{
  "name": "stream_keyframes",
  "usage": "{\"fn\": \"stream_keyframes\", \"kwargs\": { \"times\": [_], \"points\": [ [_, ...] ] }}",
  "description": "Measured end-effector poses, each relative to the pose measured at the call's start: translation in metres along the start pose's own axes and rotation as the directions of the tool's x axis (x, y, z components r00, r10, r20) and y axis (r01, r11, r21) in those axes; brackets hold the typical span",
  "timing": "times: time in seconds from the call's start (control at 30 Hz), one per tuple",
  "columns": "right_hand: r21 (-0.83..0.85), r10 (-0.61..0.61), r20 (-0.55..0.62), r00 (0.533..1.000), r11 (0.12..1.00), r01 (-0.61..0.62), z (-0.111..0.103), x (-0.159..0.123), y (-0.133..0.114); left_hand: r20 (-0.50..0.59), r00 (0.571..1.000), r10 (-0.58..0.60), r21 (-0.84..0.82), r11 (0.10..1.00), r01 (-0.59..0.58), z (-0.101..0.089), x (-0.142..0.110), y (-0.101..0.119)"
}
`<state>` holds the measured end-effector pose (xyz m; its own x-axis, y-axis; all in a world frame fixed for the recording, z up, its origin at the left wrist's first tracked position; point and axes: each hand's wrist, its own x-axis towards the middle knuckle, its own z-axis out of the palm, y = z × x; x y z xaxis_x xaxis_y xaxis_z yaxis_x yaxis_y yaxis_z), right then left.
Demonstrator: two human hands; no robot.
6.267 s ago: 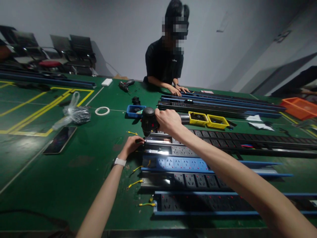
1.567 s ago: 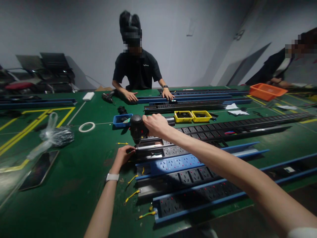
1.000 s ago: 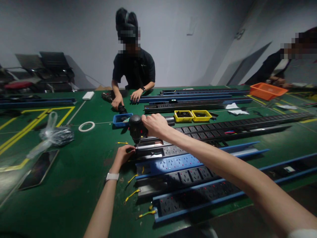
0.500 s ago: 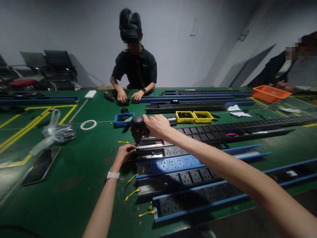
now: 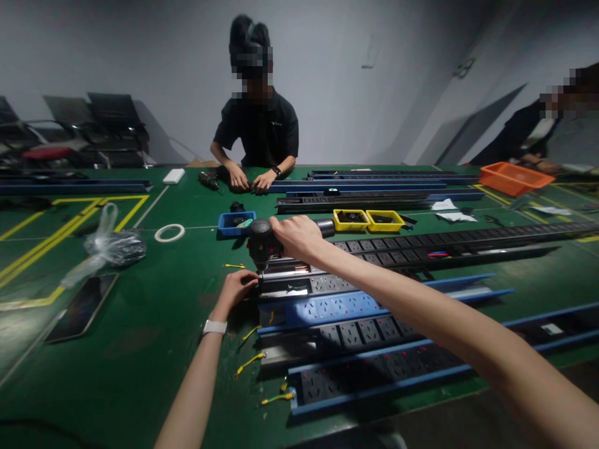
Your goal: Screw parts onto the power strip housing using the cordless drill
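Observation:
My right hand (image 5: pixel 298 237) is wrapped round a black power screwdriver (image 5: pixel 261 240). Its bit points down at the left end of a black socket strip (image 5: pixel 327 285). At that same end my left hand (image 5: pixel 236 288) has thumb and fingers pinched together by the bit; what they hold, if anything, is too small to make out. Nearer me lie a blue socket strip (image 5: pixel 322 307), a black socket strip in a grey channel (image 5: pixel 350 335) and another in a blue channel (image 5: pixel 374 372). Short yellow wires (image 5: pixel 250 363) stick out from their left ends.
A blue bin (image 5: pixel 224 226) and two yellow bins (image 5: pixel 350 219) stand beyond the screwdriver. On the left are a phone (image 5: pixel 84 308), a plastic bag of parts (image 5: pixel 115 244) and a white ring (image 5: pixel 169 233). A co-worker (image 5: pixel 257 134) works across the table; an orange basket (image 5: pixel 515 179) sits far right.
Both my hands and the screwdriver hold nearly the same place at the strip's end. The view has shifted slightly. Across the table, the co-worker's hands have come closer together.

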<state>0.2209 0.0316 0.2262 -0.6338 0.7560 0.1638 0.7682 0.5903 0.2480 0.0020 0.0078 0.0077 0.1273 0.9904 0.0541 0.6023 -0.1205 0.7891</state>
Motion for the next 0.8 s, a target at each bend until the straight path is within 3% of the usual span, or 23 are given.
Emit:
{"fn": "stream_keyframes", "kwargs": {
  "times": [0.53,0.8],
  "points": [
    [-0.030,-0.046,-0.029,0.999,0.999,0.046,-0.006,0.008,-0.010,0.001,0.999,0.039,-0.026,0.999,-0.039,-0.001,-0.002,0.002],
    [-0.076,-0.085,0.011,0.996,0.993,0.085,-0.010,0.011,-0.014,-0.012,0.998,0.060,-0.016,0.998,-0.060,0.000,-0.001,-0.001]
  ]
}}
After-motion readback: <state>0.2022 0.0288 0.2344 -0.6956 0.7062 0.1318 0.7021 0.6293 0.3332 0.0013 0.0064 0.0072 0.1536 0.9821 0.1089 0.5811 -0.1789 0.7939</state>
